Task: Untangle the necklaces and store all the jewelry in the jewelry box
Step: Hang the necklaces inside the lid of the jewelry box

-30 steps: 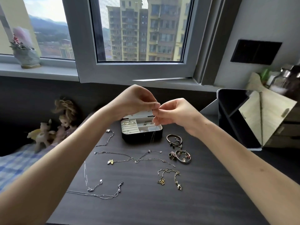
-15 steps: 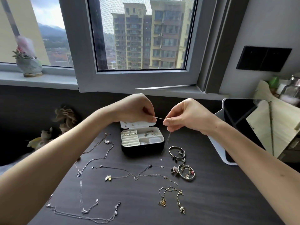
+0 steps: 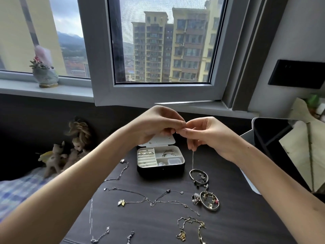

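Note:
My left hand (image 3: 156, 123) and my right hand (image 3: 207, 134) meet fingertip to fingertip above the open black jewelry box (image 3: 161, 162). Both pinch a thin silver chain (image 3: 193, 156) whose loose end hangs down from my right hand toward the table. The box holds rings and small pieces in its cream compartments. On the dark table (image 3: 237, 217) lie several necklaces: a tangled silver pair (image 3: 153, 199), a gold chain (image 3: 190, 228), and silver chains at the left (image 3: 121, 171). Two bangles with charms (image 3: 198, 176) (image 3: 210, 200) lie right of the box.
A doll and plush toys (image 3: 70, 152) sit on a blue checked cloth at the left. An open window sash juts over the table's back edge. A dark tablet in a white case (image 3: 274, 143) leans at the right, beside wooden pieces.
My hands drew together from a short gap until the fingertips touch. The stretched piece of chain between them is gone; the loose end still hangs from my right hand. The camera tilted slightly.

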### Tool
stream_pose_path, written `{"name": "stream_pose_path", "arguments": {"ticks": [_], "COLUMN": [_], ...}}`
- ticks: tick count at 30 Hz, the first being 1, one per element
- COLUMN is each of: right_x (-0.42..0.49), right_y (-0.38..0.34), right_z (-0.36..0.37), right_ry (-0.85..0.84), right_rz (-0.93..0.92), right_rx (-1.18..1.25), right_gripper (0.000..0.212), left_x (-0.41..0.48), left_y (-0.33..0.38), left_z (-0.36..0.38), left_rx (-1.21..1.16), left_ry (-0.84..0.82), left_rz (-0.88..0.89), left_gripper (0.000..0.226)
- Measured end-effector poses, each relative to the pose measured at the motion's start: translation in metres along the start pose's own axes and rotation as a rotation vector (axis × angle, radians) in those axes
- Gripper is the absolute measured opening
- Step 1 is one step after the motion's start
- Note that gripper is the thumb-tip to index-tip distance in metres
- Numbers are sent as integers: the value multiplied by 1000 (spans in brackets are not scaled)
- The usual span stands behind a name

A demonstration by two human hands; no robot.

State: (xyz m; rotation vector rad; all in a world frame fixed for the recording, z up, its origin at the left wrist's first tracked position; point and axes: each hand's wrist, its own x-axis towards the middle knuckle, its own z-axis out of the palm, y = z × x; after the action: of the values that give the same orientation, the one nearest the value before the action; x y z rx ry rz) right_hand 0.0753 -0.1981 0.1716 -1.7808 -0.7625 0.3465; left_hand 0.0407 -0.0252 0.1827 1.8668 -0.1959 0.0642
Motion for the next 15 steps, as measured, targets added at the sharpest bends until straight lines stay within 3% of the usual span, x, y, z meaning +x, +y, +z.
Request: {"name": "stream_pose_path", "arguments": {"ticks": [3,8,11,15], "right_x": [0,0,0,0], "right_y": [3,3,4,4], "right_z": [2,1,2,5], "right_ry": [2,1,4,43], "right_rz": [-6,28,55,-4], "right_rx": [37,71,-42,-69], "right_gripper": [30,34,25,4], "left_x": [-1,-6,-8,-9], "left_y": [2,3,3,5], "left_z": [-1,-3,-4,-3], "left_rx": [53,302,454,476], "left_ry": [18,-14,-13,-34], "left_rz": [2,17,38,44], "left_gripper": [9,7,7,8]}}
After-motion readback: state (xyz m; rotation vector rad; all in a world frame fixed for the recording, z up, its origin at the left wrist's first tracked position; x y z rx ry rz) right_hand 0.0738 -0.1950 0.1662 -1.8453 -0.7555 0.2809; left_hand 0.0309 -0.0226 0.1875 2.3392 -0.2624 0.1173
